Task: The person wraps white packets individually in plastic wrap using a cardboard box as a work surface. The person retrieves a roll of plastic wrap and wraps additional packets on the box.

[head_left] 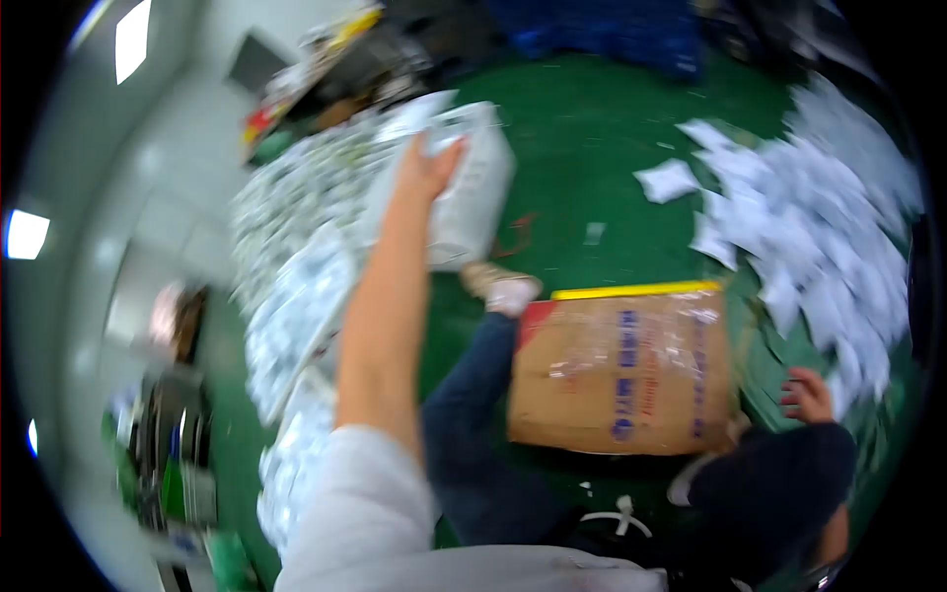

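My left arm stretches forward, and my left hand [431, 170] grips the upper part of a white plastic basket [473, 187]. The basket is tilted beside a large heap of pale packets [306, 187]; motion blur hides where the fingertips lie. My right hand [807, 397] is beyond my right knee, its fingers apart with nothing visible in them. It is near the lower edge of a pile of white packets [824, 227]. Between my legs lies a brown cardboard box [617, 380] with blue and red print and shiny tape on top.
A yellow strip [636, 290] runs along the box's far edge. Loose packets [667, 182] and small scraps lie on the green floor [582, 138]. Cluttered items stand at the back left, with a blue covering [602, 25] at the far side. My shoe [498, 281] is near the basket.
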Demonstrator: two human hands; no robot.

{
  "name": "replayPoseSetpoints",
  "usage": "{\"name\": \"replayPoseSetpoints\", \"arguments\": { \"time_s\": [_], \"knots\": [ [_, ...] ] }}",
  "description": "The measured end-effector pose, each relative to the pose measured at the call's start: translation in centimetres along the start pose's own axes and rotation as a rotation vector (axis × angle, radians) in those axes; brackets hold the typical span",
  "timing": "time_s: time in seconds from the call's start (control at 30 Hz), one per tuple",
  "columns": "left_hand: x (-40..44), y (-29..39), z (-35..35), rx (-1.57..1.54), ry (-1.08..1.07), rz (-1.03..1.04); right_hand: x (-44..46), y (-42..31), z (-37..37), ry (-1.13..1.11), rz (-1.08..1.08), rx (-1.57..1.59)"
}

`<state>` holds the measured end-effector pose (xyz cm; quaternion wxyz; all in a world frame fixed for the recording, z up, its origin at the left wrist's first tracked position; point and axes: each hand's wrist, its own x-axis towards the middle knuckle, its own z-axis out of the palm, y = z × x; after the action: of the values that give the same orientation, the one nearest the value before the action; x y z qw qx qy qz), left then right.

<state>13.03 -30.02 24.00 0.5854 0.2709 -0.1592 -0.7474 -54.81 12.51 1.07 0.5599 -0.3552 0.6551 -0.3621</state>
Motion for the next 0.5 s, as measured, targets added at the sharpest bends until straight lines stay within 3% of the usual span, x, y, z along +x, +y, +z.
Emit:
{"name": "replayPoseSetpoints", "arguments": {
  "time_s": [0.03, 0.07, 0.1, 0.13, 0.17, 0.2, 0.27, 0.33, 0.47, 0.5],
  "knots": [
    [-1.8, -4.6, 3.8, 0.081, 0.104, 0.02, -3.1, 2.5, 0.8, 0.05, 0.004, 0.14],
    [-4.3, -11.0, 7.3, 0.247, 0.186, 0.169, -5.6, 3.3, 2.5, 0.062, -0.134, 0.171],
    [-4.7, -14.3, 6.3, 0.52, -0.008, 0.117, -7.7, 3.6, 3.0, 0.069, -0.061, 0.353],
    [-6.0, -18.6, 6.4, 0.649, -0.048, -0.035, -8.4, 4.8, 2.8, 0.061, -0.021, 0.543],
    [-6.8, -21.8, 2.9, 0.717, -0.309, -0.126, -6.7, 8.8, 2.4, 0.141, 0.025, 0.461],
    [-8.8, -26.0, 1.8, 0.905, -0.302, -0.2, -5.2, 12.2, 1.8, 0.198, 0.074, 0.376],
    [-12.9, -32.4, -1.2, 1.098, -0.139, -0.391, -2.9, 11.1, 1.0, 0.281, 0.104, 0.234],
    [-16.4, -36.3, -4.0, 1.062, -0.001, -0.482, 2.7, 13.6, -1.1, 0.444, -0.076, -0.027],
    [-21.7, -39.0, -7.2, 0.991, 0.137, -0.425, 14.0, 6.3, -1.9, 0.64, -0.658, -0.711],
    [-22.6, -38.9, -6.7, 0.982, 0.152, -0.403, 16.7, 5.6, -2.2, 0.611, -0.597, -0.902]
  ]
}}
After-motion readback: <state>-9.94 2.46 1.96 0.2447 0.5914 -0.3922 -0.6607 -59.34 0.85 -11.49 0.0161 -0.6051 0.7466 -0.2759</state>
